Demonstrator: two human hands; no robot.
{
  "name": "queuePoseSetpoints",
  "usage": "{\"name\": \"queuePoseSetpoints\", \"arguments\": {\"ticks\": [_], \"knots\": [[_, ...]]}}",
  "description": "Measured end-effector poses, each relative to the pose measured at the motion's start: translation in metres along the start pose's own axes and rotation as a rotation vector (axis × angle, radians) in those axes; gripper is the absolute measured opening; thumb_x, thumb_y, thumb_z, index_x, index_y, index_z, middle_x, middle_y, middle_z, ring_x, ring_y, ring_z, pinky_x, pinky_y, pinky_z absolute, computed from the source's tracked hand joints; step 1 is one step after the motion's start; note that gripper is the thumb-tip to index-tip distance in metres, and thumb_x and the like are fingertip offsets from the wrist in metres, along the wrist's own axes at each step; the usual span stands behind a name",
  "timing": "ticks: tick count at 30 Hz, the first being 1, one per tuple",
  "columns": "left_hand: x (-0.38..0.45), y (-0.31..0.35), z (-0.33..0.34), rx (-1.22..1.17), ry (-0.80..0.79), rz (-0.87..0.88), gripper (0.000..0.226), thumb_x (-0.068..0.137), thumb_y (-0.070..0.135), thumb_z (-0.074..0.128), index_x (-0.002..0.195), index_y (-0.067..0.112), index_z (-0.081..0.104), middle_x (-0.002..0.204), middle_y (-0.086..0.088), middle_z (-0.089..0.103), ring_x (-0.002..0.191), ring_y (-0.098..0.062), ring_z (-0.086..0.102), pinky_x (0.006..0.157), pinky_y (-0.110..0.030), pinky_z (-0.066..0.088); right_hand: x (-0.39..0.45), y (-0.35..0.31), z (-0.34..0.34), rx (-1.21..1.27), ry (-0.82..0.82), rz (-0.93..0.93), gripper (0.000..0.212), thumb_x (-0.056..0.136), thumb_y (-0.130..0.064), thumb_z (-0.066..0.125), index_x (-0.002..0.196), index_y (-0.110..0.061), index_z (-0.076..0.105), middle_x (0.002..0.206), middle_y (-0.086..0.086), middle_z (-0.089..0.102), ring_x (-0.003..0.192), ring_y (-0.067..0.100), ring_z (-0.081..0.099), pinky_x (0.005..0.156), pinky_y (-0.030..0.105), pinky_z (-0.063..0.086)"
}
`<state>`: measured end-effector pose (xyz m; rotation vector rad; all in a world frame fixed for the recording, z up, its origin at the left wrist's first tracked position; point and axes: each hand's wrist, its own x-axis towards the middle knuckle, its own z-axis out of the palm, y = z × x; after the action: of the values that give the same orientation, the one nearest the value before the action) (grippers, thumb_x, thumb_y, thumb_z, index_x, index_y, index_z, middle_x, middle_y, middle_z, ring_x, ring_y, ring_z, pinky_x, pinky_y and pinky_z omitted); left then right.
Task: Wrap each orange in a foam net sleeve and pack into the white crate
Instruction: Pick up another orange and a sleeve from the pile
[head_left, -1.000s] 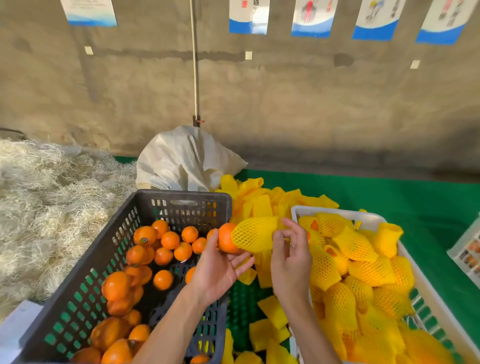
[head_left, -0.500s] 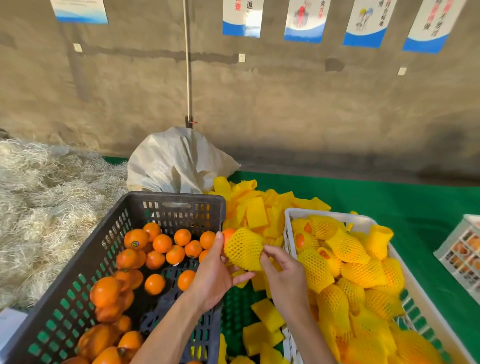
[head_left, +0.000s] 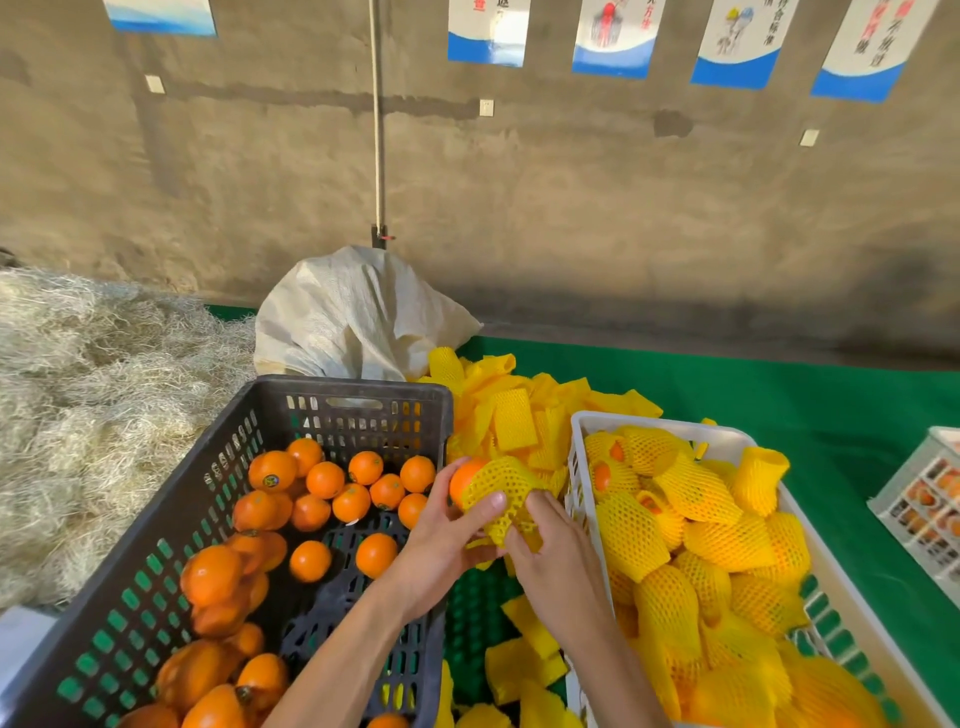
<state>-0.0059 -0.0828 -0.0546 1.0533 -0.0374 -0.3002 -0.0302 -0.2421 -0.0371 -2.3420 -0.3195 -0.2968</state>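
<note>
**Orange part-sleeved, held between the two crates**

Obs: orange (head_left: 462, 480) shows only at its left end; the rest sits inside the foam net sleeve (head_left: 501, 493). Left hand (head_left: 441, 545) fingers curl round it, thumb on the net. Right hand (head_left: 558, 566) pinches the sleeve's lower end; its fingertips are hidden. Black crate (head_left: 343, 395) of bare oranges just left of the orange, white crate (head_left: 584, 431) of sleeved fruit just right, loose sleeves (head_left: 514, 415) behind.
</note>
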Motion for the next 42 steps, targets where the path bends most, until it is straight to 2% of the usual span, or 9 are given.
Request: {"name": "queuePoseSetpoints", "arguments": {"ticks": [4,11,17,19,21,23,27,35,42], "knots": [[0.0,0.0,0.0,0.019,0.006,0.013,0.064,0.083,0.042,0.086,0.139,0.035,0.054,0.131,-0.01,0.067,0.104,-0.032,0.068,0.078,-0.043,0.054,0.0,0.0,-0.007,-0.099,-0.094,0.1,0.059,0.098,-0.05,0.053,0.15,-0.027,0.038,0.138,-0.01,0.056,0.11,0.013,0.059,0.086,0.03,0.051],[-0.004,0.001,0.002,0.081,-0.001,-0.032,0.066,0.087,0.057,0.076,0.141,0.028,0.052,0.115,-0.009,0.064,0.089,-0.029,0.041,0.06,-0.03,0.042,0.004,-0.002,-0.022,-0.181,-0.196,0.237,0.091,0.085,-0.076,0.047,0.16,-0.037,0.015,0.155,-0.008,0.046,0.137,0.02,0.048,0.105,0.04,0.045],[-0.008,0.005,0.003,-0.002,-0.029,-0.006,0.067,0.091,0.052,0.074,0.144,0.018,0.052,0.117,-0.017,0.065,0.083,-0.025,0.056,0.066,-0.036,0.041,0.006,-0.008,-0.021,-0.108,-0.272,0.237,0.071,0.097,-0.066,0.041,0.157,-0.032,0.025,0.15,-0.003,0.05,0.119,0.018,0.055,0.101,0.043,0.046],[-0.008,0.007,0.002,-0.028,-0.04,-0.019,0.059,0.097,0.048,0.068,0.144,0.016,0.052,0.122,-0.018,0.066,0.081,-0.026,0.065,0.062,-0.032,0.047,0.006,-0.011,-0.022,0.125,-0.148,0.17,0.041,0.102,-0.059,0.038,0.122,-0.028,0.056,0.106,-0.004,0.066,0.086,0.01,0.056,0.08,0.042,0.052],[-0.008,0.008,-0.001,-0.035,-0.081,-0.039,0.054,0.099,0.044,0.065,0.143,0.016,0.052,0.133,-0.019,0.065,0.092,-0.029,0.071,0.064,-0.029,0.056,0.006,-0.013,-0.023,0.187,-0.02,0.121,0.033,0.104,-0.051,0.039,0.087,-0.026,0.051,0.075,-0.006,0.052,0.067,0.008,0.048,0.062,0.034,0.041],[-0.007,0.01,-0.003,-0.045,-0.11,-0.051,0.061,0.093,0.042,0.074,0.143,0.016,0.052,0.128,-0.018,0.067,0.093,-0.03,0.072,0.067,-0.029,0.06,0.005,-0.011,-0.022,0.231,-0.018,0.135,0.028,0.108,-0.035,0.041,0.088,-0.019,0.051,0.082,0.0,0.05,0.073,0.013,0.048,0.067,0.039,0.042],[-0.005,0.009,-0.004,-0.059,-0.133,-0.055,0.068,0.087,0.037,0.082,0.144,0.016,0.052,0.122,-0.018,0.066,0.086,-0.028,0.069,0.074,-0.033,0.061,0.0,0.001,-0.012,0.281,-0.12,0.24,0.04,0.109,-0.028,0.041,0.144,-0.009,0.049,0.144,0.01,0.053,0.132,0.022,0.049,0.11,0.047,0.042],[-0.008,0.011,0.001,0.044,-0.188,-0.053,0.06,0.086,0.022,0.079,0.142,0.02,0.058,0.102,-0.014,0.064,0.064,-0.024,0.052,0.064,-0.034,0.049,-0.006,0.009,-0.011,0.246,0.264,0.231,0.034,0.098,-0.006,0.059,0.072,-0.028,0.061,0.058,-0.005,0.055,0.051,0.022,0.047,0.048,0.042,0.045],[-0.012,0.012,0.006,0.07,-0.254,-0.089,0.045,0.085,0.019,0.07,0.13,0.021,0.068,0.096,-0.003,0.065,0.061,-0.02,0.043,0.06,-0.03,0.04,0.007,0.007,-0.013,-0.036,0.354,0.379,0.023,0.077,0.001,0.055,0.058,-0.007,0.045,0.053,0.019,0.052,0.05,0.036,0.042,0.05,0.035,0.028]]}}
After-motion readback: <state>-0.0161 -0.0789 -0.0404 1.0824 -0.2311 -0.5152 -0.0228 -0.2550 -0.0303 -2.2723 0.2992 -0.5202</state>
